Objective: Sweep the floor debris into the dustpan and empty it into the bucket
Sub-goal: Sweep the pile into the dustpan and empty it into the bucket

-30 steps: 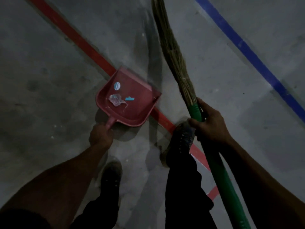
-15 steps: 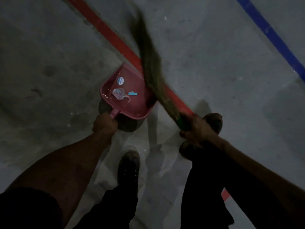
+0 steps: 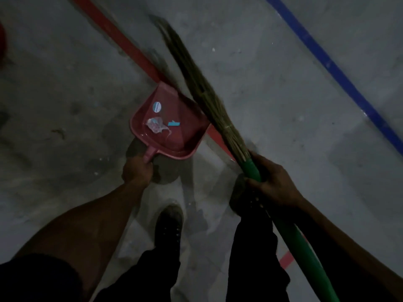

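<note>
A red dustpan [image 3: 187,147] is held just above the grey floor at the centre, and my left hand [image 3: 137,173] grips its short handle. In the pan lie a crumpled clear wrapper [image 3: 156,125], a small teal scrap [image 3: 173,123] and a round white-and-blue sticker [image 3: 156,106]. My right hand [image 3: 272,184] grips the green handle of a broom [image 3: 253,168] just below the bristles. The straw bristles [image 3: 202,88] slant up and to the left past the pan's right edge, blurred at the tip. No bucket can be made out for certain.
A red floor line [image 3: 122,44] runs diagonally under the pan and a blue line [image 3: 331,68] crosses the upper right. My two dark shoes [image 3: 169,225] stand just below the pan. A red object's edge [image 3: 2,46] shows at the far left.
The broom has swung from lying across the pan's right corner to beside its right edge, and its green handle shows again. The dustpan and its debris have stayed in place.
</note>
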A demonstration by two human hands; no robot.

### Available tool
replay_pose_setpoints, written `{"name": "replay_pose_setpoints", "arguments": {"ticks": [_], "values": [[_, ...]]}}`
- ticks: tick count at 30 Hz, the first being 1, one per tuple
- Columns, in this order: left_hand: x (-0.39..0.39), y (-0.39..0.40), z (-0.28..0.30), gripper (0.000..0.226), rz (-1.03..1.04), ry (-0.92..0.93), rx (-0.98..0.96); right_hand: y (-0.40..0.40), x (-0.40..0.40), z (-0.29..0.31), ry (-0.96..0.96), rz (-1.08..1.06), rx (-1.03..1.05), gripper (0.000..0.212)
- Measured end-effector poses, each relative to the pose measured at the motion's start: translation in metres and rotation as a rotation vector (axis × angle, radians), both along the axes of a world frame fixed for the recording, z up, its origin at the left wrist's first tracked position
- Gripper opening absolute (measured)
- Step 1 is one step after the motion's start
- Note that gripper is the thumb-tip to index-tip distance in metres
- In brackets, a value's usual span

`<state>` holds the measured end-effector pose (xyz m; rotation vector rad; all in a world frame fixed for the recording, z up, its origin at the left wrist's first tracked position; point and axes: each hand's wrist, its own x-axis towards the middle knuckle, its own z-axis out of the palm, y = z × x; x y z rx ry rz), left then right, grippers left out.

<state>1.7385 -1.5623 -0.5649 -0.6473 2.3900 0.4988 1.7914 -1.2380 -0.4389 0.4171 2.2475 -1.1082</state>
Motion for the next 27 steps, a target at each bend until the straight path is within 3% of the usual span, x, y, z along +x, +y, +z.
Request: {"name": "replay_pose_setpoints", "arguments": {"ticks": [8, 16, 27], "values": [[-0.019, 0.032, 0.134, 0.058, 0.087, 0.207, 0.092, 0.052, -0.074, 0.108, 0.001, -0.202, -0.122, 0.075], [-0.038, 0.087, 0.318, 0.026, 0.401, 0.208, 0.088, 0.100, -0.136, 0.245, -0.057, -0.090, -0.142, 0.075], [-0.092, 0.108, 0.472, 0.021, 0.482, 0.380, 0.030, 0.102, -0.219, 0.385, -0.022, 0.064, -0.165, 0.074]]}}
